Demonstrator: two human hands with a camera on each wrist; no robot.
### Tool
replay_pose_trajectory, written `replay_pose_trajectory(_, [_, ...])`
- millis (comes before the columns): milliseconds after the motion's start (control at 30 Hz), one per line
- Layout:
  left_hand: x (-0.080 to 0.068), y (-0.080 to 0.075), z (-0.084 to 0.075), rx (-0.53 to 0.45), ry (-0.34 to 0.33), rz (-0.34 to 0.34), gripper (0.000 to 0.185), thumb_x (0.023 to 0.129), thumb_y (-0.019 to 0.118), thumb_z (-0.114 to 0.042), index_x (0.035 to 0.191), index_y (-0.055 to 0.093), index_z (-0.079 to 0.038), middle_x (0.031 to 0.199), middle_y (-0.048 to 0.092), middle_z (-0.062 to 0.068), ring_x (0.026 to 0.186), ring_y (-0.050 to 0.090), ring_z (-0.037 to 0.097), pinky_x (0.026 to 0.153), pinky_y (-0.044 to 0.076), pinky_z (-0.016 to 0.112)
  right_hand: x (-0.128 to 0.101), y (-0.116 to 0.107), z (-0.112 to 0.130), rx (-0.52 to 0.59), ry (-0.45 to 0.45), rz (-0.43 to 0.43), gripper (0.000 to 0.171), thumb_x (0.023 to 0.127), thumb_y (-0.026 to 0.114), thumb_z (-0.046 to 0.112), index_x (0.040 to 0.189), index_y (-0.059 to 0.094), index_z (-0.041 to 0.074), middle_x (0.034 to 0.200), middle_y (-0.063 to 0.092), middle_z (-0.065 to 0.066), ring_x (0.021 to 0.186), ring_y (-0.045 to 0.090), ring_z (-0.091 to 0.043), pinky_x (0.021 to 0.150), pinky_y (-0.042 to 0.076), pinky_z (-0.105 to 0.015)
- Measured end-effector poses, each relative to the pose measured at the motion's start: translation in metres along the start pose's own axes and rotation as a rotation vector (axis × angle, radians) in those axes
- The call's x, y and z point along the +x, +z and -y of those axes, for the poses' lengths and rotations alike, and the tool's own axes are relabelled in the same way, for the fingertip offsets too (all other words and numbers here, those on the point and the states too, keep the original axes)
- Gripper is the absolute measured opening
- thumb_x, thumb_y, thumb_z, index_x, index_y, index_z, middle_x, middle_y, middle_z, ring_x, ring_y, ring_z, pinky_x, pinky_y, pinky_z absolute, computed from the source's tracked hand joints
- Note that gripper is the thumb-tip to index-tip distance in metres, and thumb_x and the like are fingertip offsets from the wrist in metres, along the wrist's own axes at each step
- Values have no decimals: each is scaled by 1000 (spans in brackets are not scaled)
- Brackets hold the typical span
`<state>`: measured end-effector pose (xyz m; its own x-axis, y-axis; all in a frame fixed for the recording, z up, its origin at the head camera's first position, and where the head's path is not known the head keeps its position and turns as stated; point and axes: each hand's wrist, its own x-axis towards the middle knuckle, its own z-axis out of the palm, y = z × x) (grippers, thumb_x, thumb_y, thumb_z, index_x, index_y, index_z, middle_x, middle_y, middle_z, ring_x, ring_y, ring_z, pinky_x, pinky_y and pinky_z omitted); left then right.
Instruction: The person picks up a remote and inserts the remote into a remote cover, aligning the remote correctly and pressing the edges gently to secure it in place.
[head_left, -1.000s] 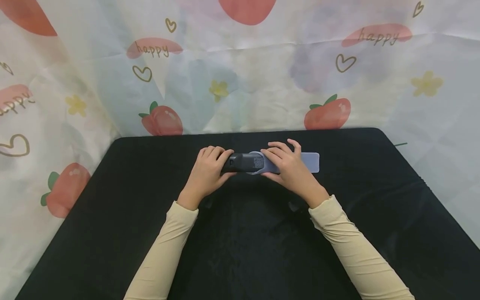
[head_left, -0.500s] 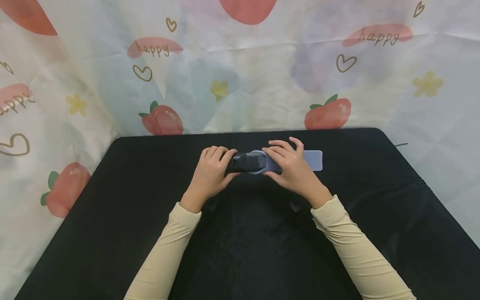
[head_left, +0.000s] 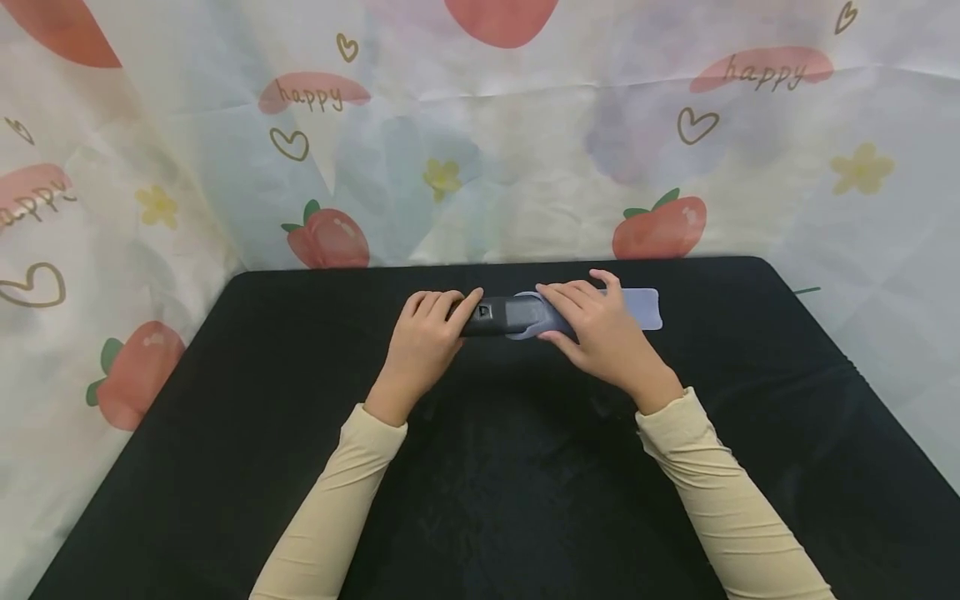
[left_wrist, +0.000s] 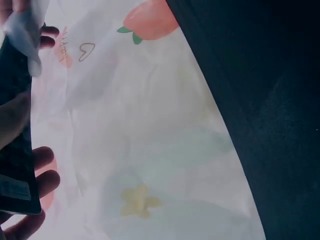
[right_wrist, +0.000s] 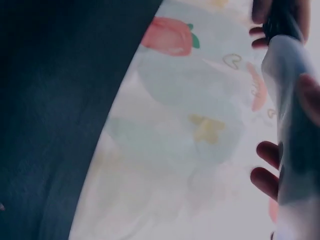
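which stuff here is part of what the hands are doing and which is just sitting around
In use:
- black remote control, gripped by the left hand
- translucent silicone sleeve, gripped by the right hand, covering part of the remote

Just there:
- black table cover
- strawberry-print backdrop

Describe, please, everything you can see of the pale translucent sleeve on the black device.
The sleeve is a long, flat, pale bluish cover that looks like soft translucent silicone. It lies level, lengthwise left to right, held above the black cloth near its far edge. Its rounded open mouth wraps one end of the black device, whose dark body shows through; the far end, past the right hand, looks empty. That hand grips its middle, while the left hand holds the device's bare end.
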<state>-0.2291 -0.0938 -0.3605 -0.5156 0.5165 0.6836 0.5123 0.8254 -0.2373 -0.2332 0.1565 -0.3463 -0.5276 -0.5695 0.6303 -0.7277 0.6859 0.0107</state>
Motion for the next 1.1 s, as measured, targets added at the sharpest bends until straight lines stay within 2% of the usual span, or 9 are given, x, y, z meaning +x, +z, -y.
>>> replay_pose_trajectory(167, [0,-5,4,-119,1,-52,38,76,78,-18,111,66,-9,98,65,6,84,64,20,78,54,31,1,-1,-1,-32,-80,-77,36,93,56,33,111,65,3,98,71,-12,90,66,-27,96,39,-55])
replay_pose_trajectory(267, [0,-6,7,-202,19,-28,32,80,74,-25,105,67,-8,94,65,5,79,64,17,72,54,28,1,3,-2,-73,-111,-152,45,99,39,37,97,67,2,83,71,-10,76,67,-24,86,46,-49])
replay_pose_trajectory(400, [0,-7,9,-168,79,-17,40,78,73,-37,105,66,-9,90,66,3,74,64,15,68,53,28,0,4,-2,-88,-104,-179,48,99,35,38,88,65,2,73,68,-8,66,64,-22,76,47,-44])
replay_pose_trajectory(500, [1,-6,8,-68,122,-19,55,71,75,-47,110,65,-10,91,65,2,77,62,16,70,51,29,0,2,-3,-66,-79,-174,44,97,41,37,86,64,1,72,68,-9,64,64,-22,73,46,-42])
replay_pose_trajectory(633, [1,-5,7,-9,121,20,63,69,81,-40,121,59,-11,97,63,3,88,61,18,80,50,31,0,-1,-3,-21,-31,-160,28,90,58,28,86,63,2,73,68,-10,64,63,-20,72,43,-40])
replay_pose_trajectory(800, [1,-8,6,-149,12,107,58,75,77,-37,124,56,-12,97,60,4,89,58,20,81,49,33,-1,-7,-4,1,3,-115,35,89,57,37,95,64,3,79,69,-10,70,64,-21,75,42,-41])
replay_pose_trajectory(900, [1,-12,6,-255,-72,154,56,76,76,-39,119,56,-10,96,58,4,86,55,19,77,50,32,-1,-10,-5,-1,-6,-77,52,78,69,47,107,64,4,88,68,-11,81,63,-24,83,41,-45])
replay_pose_trajectory(1000, [3,-16,7,-323,-128,194,56,77,76,-39,118,55,-7,98,57,5,86,54,18,75,50,31,0,-12,-6,-9,-7,-44,69,60,85,38,118,62,7,96,67,-12,90,61,-28,93,37,-52])
replay_pose_trajectory(1100, [3,-19,6,-357,-137,233,59,78,73,-41,121,53,-6,100,56,6,86,52,17,74,50,31,1,-13,-6,-5,18,-28,72,57,90,22,122,61,8,101,67,-12,96,60,-29,98,33,-57])
